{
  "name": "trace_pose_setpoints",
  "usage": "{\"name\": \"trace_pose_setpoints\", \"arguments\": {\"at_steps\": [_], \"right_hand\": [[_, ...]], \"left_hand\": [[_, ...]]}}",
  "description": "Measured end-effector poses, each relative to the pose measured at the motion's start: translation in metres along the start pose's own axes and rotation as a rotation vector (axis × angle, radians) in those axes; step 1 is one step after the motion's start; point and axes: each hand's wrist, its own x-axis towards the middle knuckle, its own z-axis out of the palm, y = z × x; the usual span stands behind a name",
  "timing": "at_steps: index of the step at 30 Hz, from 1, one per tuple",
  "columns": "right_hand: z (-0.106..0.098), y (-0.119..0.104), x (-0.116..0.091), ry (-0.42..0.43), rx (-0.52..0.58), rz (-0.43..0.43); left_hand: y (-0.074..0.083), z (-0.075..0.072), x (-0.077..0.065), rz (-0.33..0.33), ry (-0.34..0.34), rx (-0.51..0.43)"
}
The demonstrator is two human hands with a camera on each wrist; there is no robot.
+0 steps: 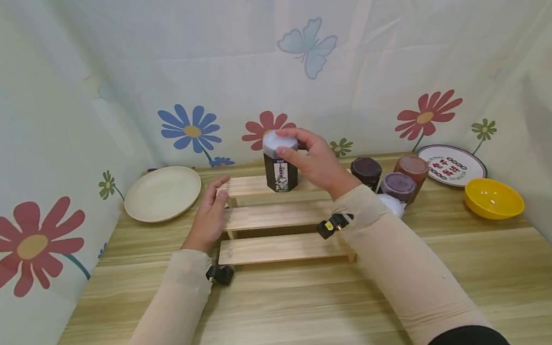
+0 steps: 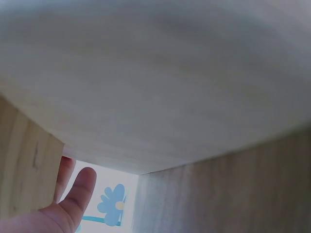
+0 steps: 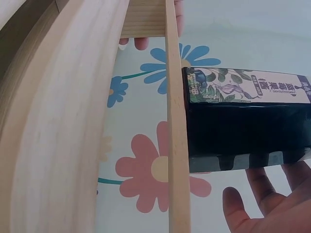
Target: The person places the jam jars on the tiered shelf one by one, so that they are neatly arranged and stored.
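Observation:
A three-step wooden rack (image 1: 280, 215) stands on the table. On its top step, a dark hexagonal jam jar (image 1: 281, 173) with a white lid and printed label is upright, its base against the plank in the right wrist view (image 3: 250, 131). My right hand (image 1: 322, 163) holds the jar by its lid, thumb in front and fingers behind. My left hand (image 1: 209, 214) grips the rack's left end by the top step. Its thumb (image 2: 80, 194) shows beside a wooden upright in the left wrist view; the other fingers are mostly hidden.
Several lidded jars (image 1: 398, 185) stand right of the rack, partly behind my right forearm. Farther right are a printed white plate (image 1: 453, 165) and a yellow bowl (image 1: 494, 198). A cream plate (image 1: 163, 194) is at the left. Flowered curtains (image 1: 227, 61) surround the wooden tabletop (image 1: 288, 314).

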Motion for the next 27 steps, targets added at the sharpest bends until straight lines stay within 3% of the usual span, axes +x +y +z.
{"name": "trace_pose_setpoints", "arguments": {"at_steps": [27], "right_hand": [[0.0001,0.0007,-0.0021,0.001,0.004,-0.015]], "left_hand": [[-0.0036,0.0003,0.0005,0.009,0.006,0.000]]}}
